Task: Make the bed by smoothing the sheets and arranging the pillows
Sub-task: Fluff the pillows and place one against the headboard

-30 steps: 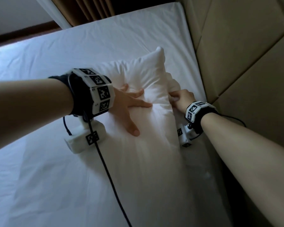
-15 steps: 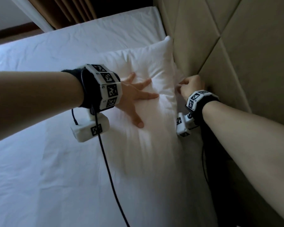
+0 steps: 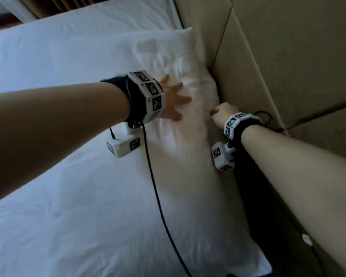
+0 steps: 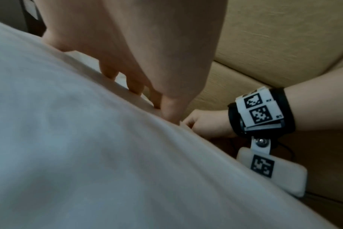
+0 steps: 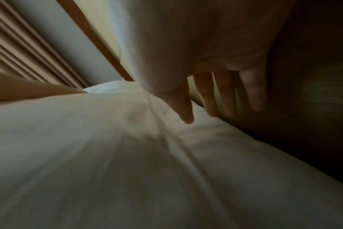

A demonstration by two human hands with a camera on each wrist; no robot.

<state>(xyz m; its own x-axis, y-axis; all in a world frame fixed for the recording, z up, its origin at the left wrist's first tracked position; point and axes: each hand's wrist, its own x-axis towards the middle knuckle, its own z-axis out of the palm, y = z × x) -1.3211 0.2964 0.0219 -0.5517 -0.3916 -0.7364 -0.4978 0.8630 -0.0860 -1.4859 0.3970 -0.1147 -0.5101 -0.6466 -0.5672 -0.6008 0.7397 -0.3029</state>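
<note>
Plump white fabric pillow (image 3: pixel 180 136) lies centre frame on the white bed sheet (image 3: pixel 58 196), against the tan padded headboard (image 3: pixel 288 66). Left hand (image 3: pixel 173 102) presses flat on it, fingers spread. Right hand (image 3: pixel 222 114) at its headboard-side edge; fingers extended, released.

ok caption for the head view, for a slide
Left hand presses flat on the white pillow beside the padded headboard; right hand at its edge.
</note>
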